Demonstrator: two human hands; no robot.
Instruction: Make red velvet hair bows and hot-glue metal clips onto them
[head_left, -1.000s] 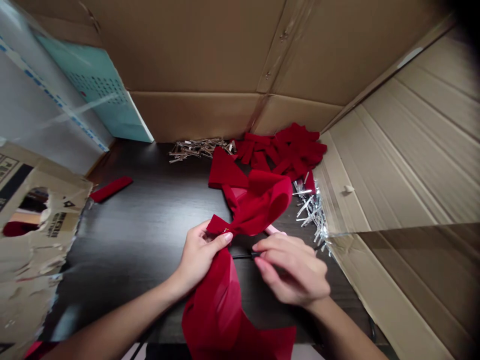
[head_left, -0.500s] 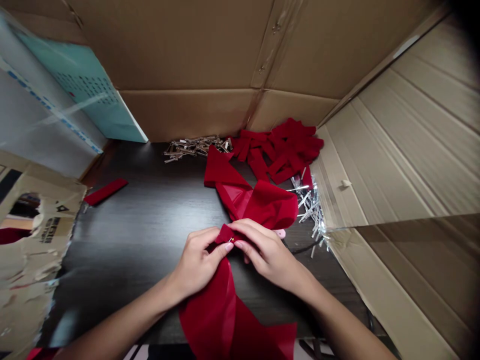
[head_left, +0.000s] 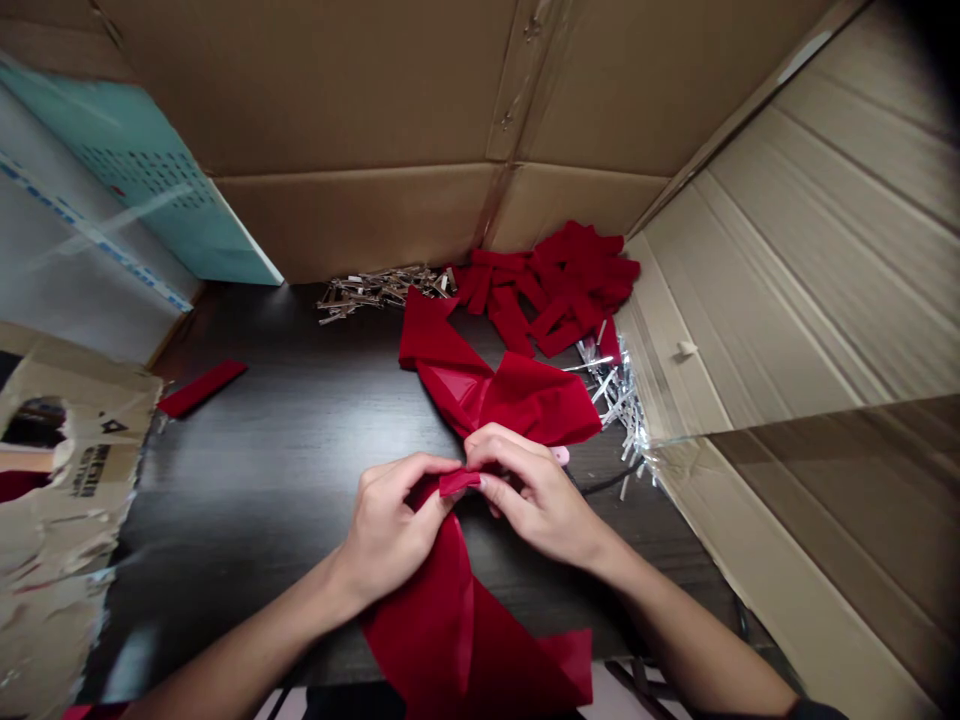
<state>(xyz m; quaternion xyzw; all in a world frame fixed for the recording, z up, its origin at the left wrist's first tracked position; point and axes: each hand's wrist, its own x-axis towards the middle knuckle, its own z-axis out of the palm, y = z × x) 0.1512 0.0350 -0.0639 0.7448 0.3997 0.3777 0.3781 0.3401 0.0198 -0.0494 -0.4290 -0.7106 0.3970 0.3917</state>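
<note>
"Since the earlier frame, the short red fabric strip (head_left: 460,483) has turned over at the gathered middle of the long red fabric ribbon (head_left: 435,610)."

"Who holds it?"

"The left hand (head_left: 394,522) and right hand (head_left: 534,492) both pinch it, near centre."

"How far along?"

"Gathering looks done; the strip isn't lying flat yet. Far right, a heap of cut red fabric strips (head_left: 574,275) remains."

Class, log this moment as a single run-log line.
left hand: pinching folded red fabric | right hand: pinching same fabric | table far side: metal clips, red strips
</note>
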